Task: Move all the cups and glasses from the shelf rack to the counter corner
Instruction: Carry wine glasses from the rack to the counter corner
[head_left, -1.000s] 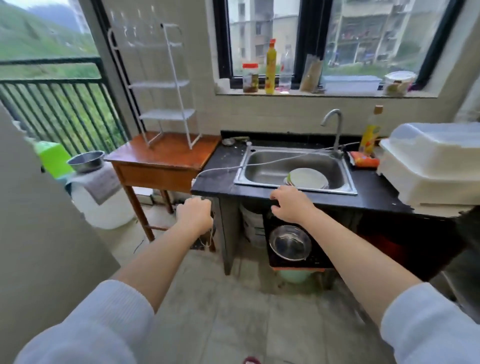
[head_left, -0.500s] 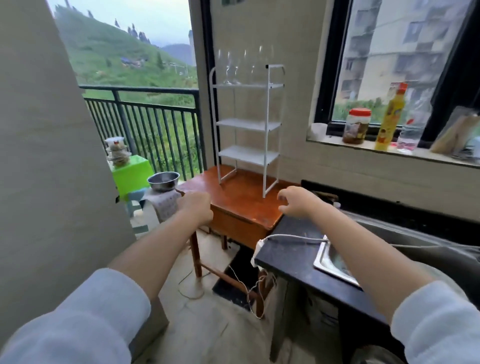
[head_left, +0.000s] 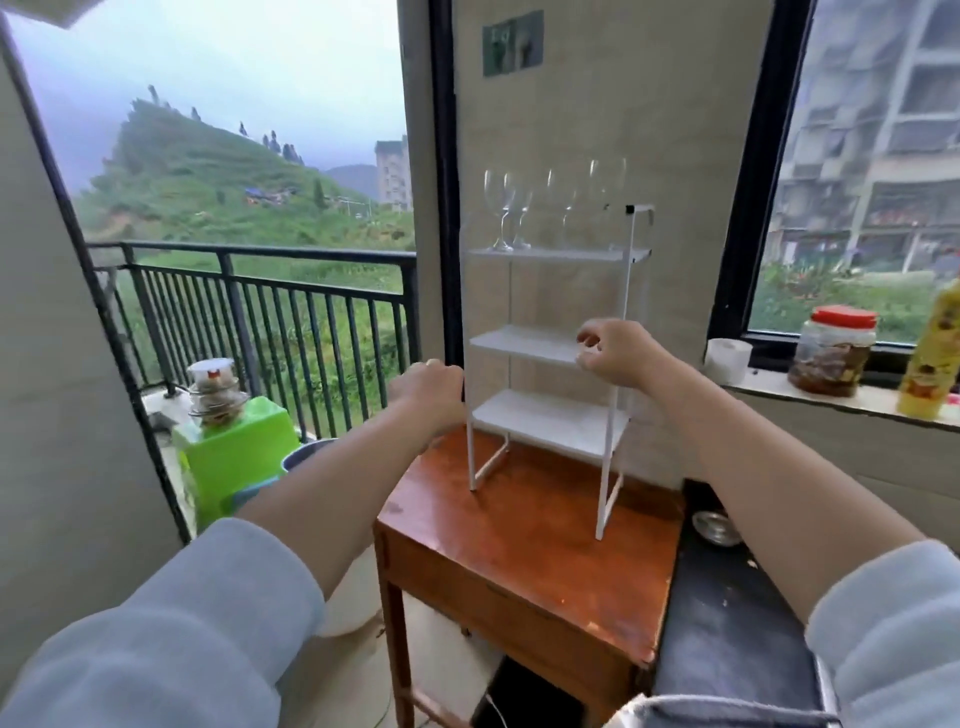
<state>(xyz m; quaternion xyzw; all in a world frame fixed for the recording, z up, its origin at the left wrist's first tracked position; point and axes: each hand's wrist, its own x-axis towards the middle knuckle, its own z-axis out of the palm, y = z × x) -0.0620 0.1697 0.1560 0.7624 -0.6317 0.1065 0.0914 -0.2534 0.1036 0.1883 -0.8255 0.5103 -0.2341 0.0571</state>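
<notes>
A white three-tier shelf rack (head_left: 550, 415) stands on a small wooden table (head_left: 519, 535). Several clear stemmed wine glasses (head_left: 501, 208) stand in a row on its top shelf; the two lower shelves are bare. My left hand (head_left: 428, 392) hovers just left of the rack's front left post, fingers curled, holding nothing. My right hand (head_left: 610, 353) is raised in front of the middle shelf, fingers loosely apart and empty. The dark counter (head_left: 727, 639) begins at the table's right edge.
A small metal dish (head_left: 718, 527) lies on the counter's far end. On the window sill stand a white roll (head_left: 728, 361), a red-lidded jar (head_left: 831, 351) and a yellow bottle (head_left: 932, 358). A green box (head_left: 234, 462) with stacked bowls sits by the balcony railing at left.
My view has swung left from the sink and closed in on the rack. Both hands have risen from counter height to the level of the lower shelves.
</notes>
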